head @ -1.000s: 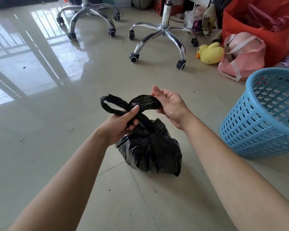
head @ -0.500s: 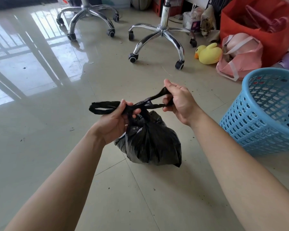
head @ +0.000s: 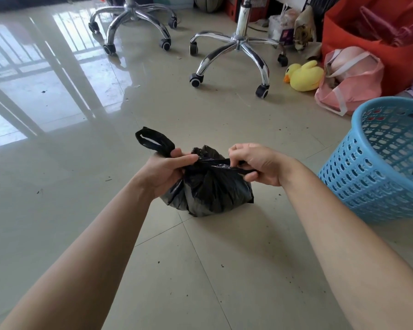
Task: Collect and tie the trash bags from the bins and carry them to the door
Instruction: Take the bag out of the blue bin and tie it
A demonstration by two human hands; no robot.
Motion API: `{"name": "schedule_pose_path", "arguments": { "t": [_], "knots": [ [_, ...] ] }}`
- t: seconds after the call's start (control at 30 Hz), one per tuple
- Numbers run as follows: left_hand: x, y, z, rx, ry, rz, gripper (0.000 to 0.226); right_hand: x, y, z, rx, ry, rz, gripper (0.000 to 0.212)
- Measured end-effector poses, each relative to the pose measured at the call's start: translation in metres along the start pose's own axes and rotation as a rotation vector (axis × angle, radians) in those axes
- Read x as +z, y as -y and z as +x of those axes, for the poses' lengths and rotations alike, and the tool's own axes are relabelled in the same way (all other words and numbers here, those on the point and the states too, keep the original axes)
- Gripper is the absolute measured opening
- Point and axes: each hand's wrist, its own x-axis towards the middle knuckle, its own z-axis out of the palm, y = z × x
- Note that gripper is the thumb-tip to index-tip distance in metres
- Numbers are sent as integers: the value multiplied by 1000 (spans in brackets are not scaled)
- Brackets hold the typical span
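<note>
A small full black trash bag (head: 212,189) sits on the tiled floor at the centre of the head view. My left hand (head: 167,170) grips its left handle, whose loop (head: 153,140) sticks up and to the left past my fingers. My right hand (head: 258,163) is closed on the right handle strip, stretched taut to the right. The two handles cross in a knot on top of the bag, between my hands. A blue perforated plastic bin (head: 377,167) stands tilted at the right, with no bag visible inside it.
Two chrome chair bases on castors (head: 236,46) (head: 131,15) stand on the floor ahead. A yellow plush duck (head: 304,76), a pink bag (head: 353,82) and a red bag (head: 377,32) crowd the far right. Glossy tiles stretch to the left.
My hands have pulled the two handles apart and lowered them, drawing the knot tight onto the bag's top. The bag has settled lower on the floor.
</note>
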Motion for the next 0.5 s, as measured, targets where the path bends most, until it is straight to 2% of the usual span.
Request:
{"name": "schedule_pose_path", "arguments": {
  "t": [0.07,0.13,0.2,0.27,0.33,0.4,0.43,0.5],
  "knots": [
    [1,-1,0,18,-24,38,50,-4,-2,-1,17,62,-117,27],
    [0,-3,0,39,-50,75,51,-6,-2,-2,-32,72,-187,12],
    [-2,-5,-1,51,-43,105,51,-9,-3,3,-126,-73,-209,24],
    [-1,-8,-2,59,-18,152,52,-9,-4,9,-251,-200,-182,21],
    [3,-10,-1,69,11,206,52,-6,-6,13,-311,-121,-247,28],
    [7,-13,-1,82,31,273,52,0,-8,16,-274,40,-325,38],
    [7,-14,-1,88,40,315,50,5,-9,17,-253,91,-347,36],
    [6,-17,-2,101,40,375,47,13,-13,19,-259,69,-359,23]
  ]
}}
